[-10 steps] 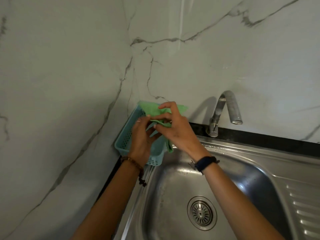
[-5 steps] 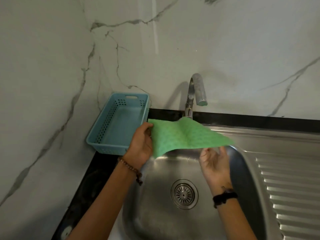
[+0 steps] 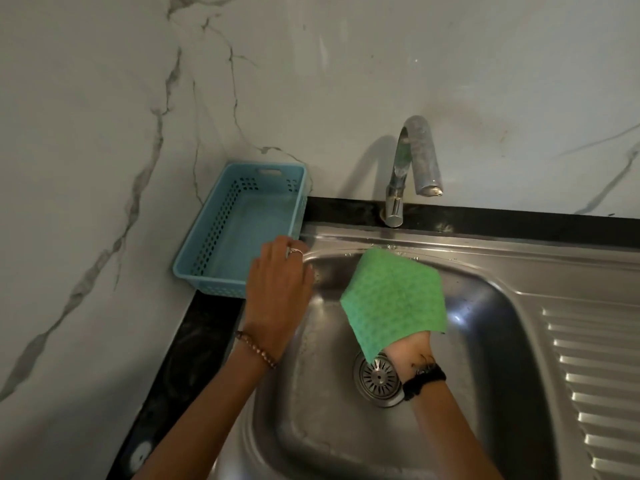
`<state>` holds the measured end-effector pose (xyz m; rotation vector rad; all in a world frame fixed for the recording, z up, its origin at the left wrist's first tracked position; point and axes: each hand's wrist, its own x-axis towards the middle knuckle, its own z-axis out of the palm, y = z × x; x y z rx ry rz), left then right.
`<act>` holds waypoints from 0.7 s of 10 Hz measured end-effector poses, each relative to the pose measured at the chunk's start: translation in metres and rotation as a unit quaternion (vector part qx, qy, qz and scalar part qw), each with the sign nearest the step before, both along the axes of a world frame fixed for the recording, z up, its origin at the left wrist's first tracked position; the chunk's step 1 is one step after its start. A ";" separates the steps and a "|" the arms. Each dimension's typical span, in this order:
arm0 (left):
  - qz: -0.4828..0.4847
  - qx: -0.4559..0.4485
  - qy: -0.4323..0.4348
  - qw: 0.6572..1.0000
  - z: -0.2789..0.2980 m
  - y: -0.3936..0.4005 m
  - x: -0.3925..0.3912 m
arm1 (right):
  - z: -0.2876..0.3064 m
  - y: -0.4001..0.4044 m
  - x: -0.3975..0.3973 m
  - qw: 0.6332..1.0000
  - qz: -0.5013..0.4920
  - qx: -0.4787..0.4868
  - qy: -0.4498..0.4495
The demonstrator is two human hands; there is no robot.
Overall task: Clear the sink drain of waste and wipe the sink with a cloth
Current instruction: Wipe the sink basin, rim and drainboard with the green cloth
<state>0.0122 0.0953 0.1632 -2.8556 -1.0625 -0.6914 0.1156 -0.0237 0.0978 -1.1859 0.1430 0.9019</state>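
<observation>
A green cloth (image 3: 394,299) lies spread flat over my right hand (image 3: 412,351), which is held above the steel sink (image 3: 485,252) near its back wall. Only the heel of that hand and its black wristband show; the fingers are hidden under the cloth. My left hand (image 3: 277,289) holds nothing, its fingers loosely bent at the sink's left rim beside the basket. The round drain strainer (image 3: 375,379) sits in the basin floor just below my right wrist; no waste shows on it.
A pale blue perforated basket (image 3: 239,233) stands at the back left corner against the marble wall. The chrome tap (image 3: 415,161) rises behind the basin. A ribbed drainboard (image 3: 595,375) lies to the right, with a black counter strip (image 3: 194,358) on the left.
My left hand has let go of the cloth and dropped to the sink's left rim. The cloth, earlier stretched between both hands, now drapes over my right hand alone.
</observation>
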 end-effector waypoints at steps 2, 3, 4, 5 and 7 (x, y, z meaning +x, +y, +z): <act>0.102 -0.114 0.166 0.974 -0.021 0.024 -0.026 | -0.018 0.036 0.008 0.992 0.004 -0.084 -0.098; 0.088 -0.110 0.095 0.985 -0.022 0.030 -0.031 | -0.027 0.069 0.011 0.970 0.095 -0.143 -0.174; 0.080 -0.097 0.068 0.990 -0.013 0.034 -0.031 | -0.031 0.104 0.019 0.888 0.120 -0.195 -0.398; 0.065 -0.083 0.046 0.993 -0.009 0.034 -0.032 | -0.049 0.143 0.022 0.795 0.208 -0.266 -0.505; 0.075 -0.103 0.023 0.992 -0.010 0.034 -0.032 | -0.067 0.169 0.006 0.652 0.220 -0.348 -0.637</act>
